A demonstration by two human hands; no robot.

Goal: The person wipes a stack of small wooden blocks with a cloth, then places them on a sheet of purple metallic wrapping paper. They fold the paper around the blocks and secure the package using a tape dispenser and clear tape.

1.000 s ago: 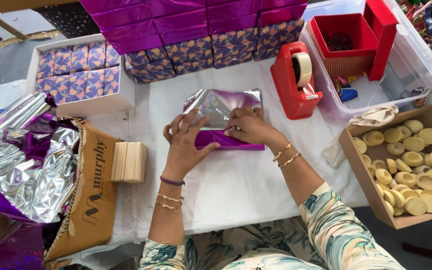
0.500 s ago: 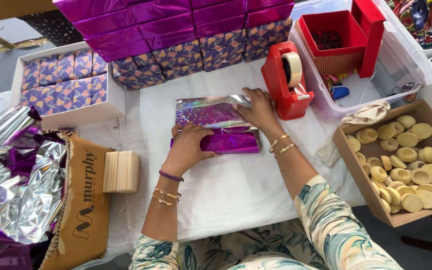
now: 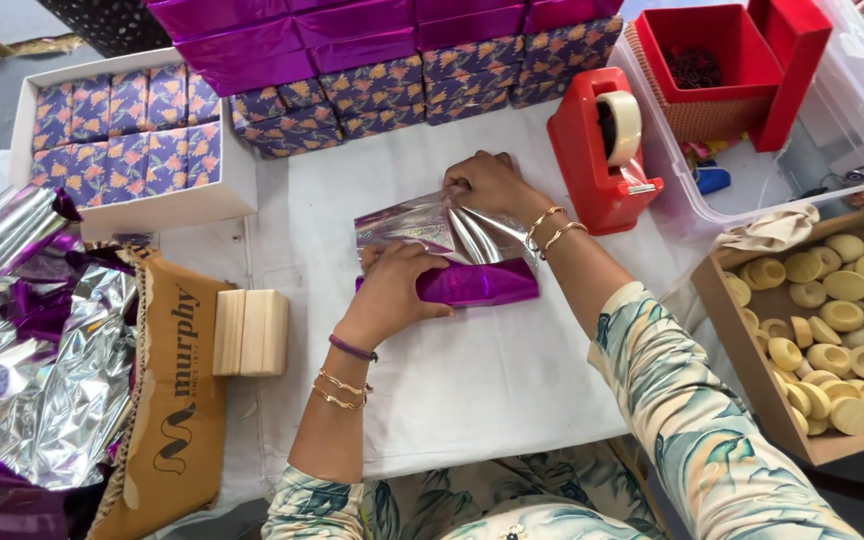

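1. Left hand [image 3: 392, 292]: fingers curled and pressed down on the left end of a small box half wrapped in shiny purple foil paper [image 3: 472, 283]. The grip reads as a clamp that keeps the box from sliding while the wrap is worked.
2. Right hand [image 3: 490, 182]: fingertips pressed together, pinching the far edge of the silver-backed foil flap [image 3: 422, 222], which rises from the box toward the back of the desk. Held taut, so the sheet lies flat with few creases.
3. Box location: middle of the white-covered desk [image 3: 472, 390], straight ahead of the person, long side parallel to the near edge.
4. Red tape dispenser with a roll of clear tape [image 3: 604, 150]: just right of the right hand, within easy reach.
5. Back edge: stacked boxes, purple foil ones above flower-patterned ones [image 3: 392, 60], a store kept apart from the working spot.
6. Left back corner: white tray of patterned boxes [image 3: 122, 140].
7. Left edge: loose silver and purple foil sheets [image 3: 32, 350] on a brown printed bag [image 3: 177, 400]; a pale wooden block [image 3: 250, 332] beside it.
8. Right edge: cardboard box of round yellow discs [image 3: 832, 330]; behind it a clear plastic tub [image 3: 852, 110] holding a red open box [image 3: 727, 60].
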